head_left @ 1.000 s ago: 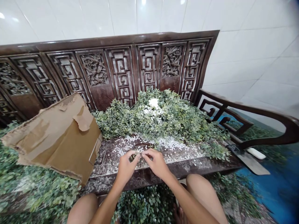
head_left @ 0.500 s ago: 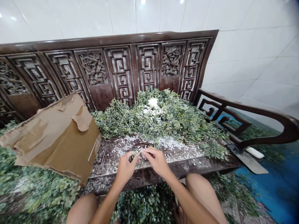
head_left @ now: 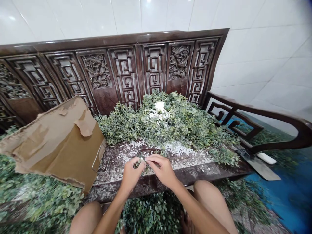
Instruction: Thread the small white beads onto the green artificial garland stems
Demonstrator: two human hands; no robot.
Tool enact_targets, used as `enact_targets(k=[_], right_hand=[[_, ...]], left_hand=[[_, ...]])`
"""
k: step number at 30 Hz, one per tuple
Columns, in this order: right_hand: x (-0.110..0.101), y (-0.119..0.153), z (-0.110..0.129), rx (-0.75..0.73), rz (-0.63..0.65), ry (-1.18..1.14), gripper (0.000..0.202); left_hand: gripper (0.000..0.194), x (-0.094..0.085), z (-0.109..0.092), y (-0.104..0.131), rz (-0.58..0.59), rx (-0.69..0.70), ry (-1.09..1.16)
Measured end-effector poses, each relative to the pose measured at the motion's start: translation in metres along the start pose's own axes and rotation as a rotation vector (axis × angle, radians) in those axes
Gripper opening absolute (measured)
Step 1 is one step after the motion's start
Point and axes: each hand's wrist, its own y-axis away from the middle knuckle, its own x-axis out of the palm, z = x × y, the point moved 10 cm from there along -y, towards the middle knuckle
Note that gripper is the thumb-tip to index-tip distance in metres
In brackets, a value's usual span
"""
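My left hand (head_left: 131,173) is closed around a small green leafy sprig (head_left: 141,159), mostly hidden by the fingers. Thumb and fingertips of my right hand (head_left: 162,168) are pinched together against the sprig's end; whatever lies between them is too small to make out. Both hands are over the front edge of a dark wooden bench seat (head_left: 156,180). Small white discs (head_left: 179,150) lie scattered across the seat just beyond my fingers. Behind them rises a heap of artificial leafy sprigs (head_left: 192,122), with a cluster of white discs (head_left: 159,107) on top.
A torn cardboard piece (head_left: 60,149) leans at the left, a bent wire (head_left: 107,161) beside it. At the right, a flat metal blade (head_left: 262,169) and a white oblong object (head_left: 266,158) lie near the carved armrest (head_left: 275,118). More greenery (head_left: 152,213) lies below the bench.
My right fingertips have shifted slightly left, meeting the sprig at my left hand. A whitish bit seen at the right fingertips earlier is no longer distinct. The surroundings look the same.
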Motion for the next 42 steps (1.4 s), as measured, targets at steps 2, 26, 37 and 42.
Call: enact_targets(k=[2, 26, 37, 42], right_hand=[[0.001, 0.0, 0.002, -0.011, 0.009, 0.008, 0.02], [0.004, 0.003, 0.009, -0.064, 0.031, 0.021, 0.023], [0.004, 0.003, 0.012, -0.082, 0.04, 0.029, 0.025], [0.005, 0.003, 0.015, -0.128, 0.051, 0.027, 0.025]], left_hand=[[0.024, 0.0, 0.002, 0.0, -0.006, -0.007, 0.013], [0.018, -0.001, 0.005, -0.001, -0.009, -0.028, 0.048], [0.017, -0.001, 0.0, 0.0, -0.006, -0.01, 0.005], [0.017, 0.002, 0.004, 0.0, 0.009, -0.025, 0.03]])
